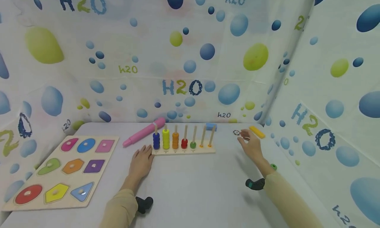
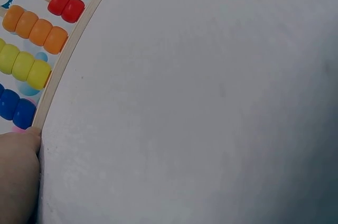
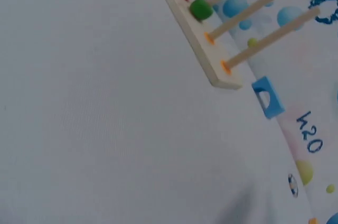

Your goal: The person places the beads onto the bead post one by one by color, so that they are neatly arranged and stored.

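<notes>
A wooden counting stacker point(image 1: 184, 151) stands mid-table, its pegs carrying blue, yellow, orange, red and green beads; the two rightmost pegs are bare. My left hand point(image 1: 141, 162) lies palm down at its left end. In the left wrist view, the thumb point(image 2: 20, 174) meets the corner of the base, beside the blue beads point(image 2: 17, 109). To the right, my right hand point(image 1: 251, 145) hovers with bent, parted fingers close to a small round disc point(image 1: 236, 132) with a dark patterned rim. The right wrist view shows the disc point(image 3: 293, 185) near the table's back edge, without the hand.
At left lies a shape puzzle board point(image 1: 102, 160) with colored knobbed pieces. Behind the stacker are a pink stick-like object point(image 1: 143, 132) and a blue block point(image 1: 211, 126). A yellow block point(image 1: 257, 132) sits back right; a green ring point(image 1: 273, 166) is partly behind my right arm.
</notes>
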The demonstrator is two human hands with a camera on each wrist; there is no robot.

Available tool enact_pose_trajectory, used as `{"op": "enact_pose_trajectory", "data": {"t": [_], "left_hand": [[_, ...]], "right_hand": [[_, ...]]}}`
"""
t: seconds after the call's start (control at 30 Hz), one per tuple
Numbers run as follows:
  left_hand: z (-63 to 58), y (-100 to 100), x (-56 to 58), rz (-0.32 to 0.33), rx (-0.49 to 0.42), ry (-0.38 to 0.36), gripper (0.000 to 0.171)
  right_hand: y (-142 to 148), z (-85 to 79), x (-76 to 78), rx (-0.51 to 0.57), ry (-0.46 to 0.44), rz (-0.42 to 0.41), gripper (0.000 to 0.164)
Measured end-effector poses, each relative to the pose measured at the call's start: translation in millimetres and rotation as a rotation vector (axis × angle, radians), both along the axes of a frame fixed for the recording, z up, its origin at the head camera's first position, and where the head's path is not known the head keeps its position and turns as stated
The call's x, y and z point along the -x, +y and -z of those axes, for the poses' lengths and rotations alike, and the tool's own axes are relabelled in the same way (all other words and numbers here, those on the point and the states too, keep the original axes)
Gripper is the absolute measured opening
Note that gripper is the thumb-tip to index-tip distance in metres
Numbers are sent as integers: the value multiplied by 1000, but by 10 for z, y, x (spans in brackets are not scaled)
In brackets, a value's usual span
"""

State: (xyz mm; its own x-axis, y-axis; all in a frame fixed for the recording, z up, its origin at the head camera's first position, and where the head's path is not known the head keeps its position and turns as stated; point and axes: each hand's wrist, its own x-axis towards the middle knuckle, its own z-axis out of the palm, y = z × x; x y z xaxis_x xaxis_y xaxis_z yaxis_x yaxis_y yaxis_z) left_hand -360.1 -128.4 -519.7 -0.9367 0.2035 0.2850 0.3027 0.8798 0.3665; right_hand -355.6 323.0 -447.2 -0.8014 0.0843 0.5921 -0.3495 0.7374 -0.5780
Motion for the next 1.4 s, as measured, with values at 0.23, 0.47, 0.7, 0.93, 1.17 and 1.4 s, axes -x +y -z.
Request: {"op": "enact_pose_trajectory", "data": {"t": [0.23,0.47,0.7,0.93,1.17,1.4], "left_hand": [[-2,-4,-13,-2,-1,-6,45],[-20,-7,-25,8,-4,-6,45],[-10,-25,-13,9,-11,-4,45],[6,-13,-2,15,-6,-10,46],[7,-18,23,11,-4,-5,46],[12,-8,7,12,0,-4,46]], "right_hand": [[426,195,-242,-40,-57,92,33],[787,347,-552,-16,-172,214,36],[970,443,-785,-56,-299,224,44],[1066,548,-885,-115,-358,247,43],[1081,540,-876,-130,-315,250,39],[1031,543,-808,-122,-271,238,38]]}}
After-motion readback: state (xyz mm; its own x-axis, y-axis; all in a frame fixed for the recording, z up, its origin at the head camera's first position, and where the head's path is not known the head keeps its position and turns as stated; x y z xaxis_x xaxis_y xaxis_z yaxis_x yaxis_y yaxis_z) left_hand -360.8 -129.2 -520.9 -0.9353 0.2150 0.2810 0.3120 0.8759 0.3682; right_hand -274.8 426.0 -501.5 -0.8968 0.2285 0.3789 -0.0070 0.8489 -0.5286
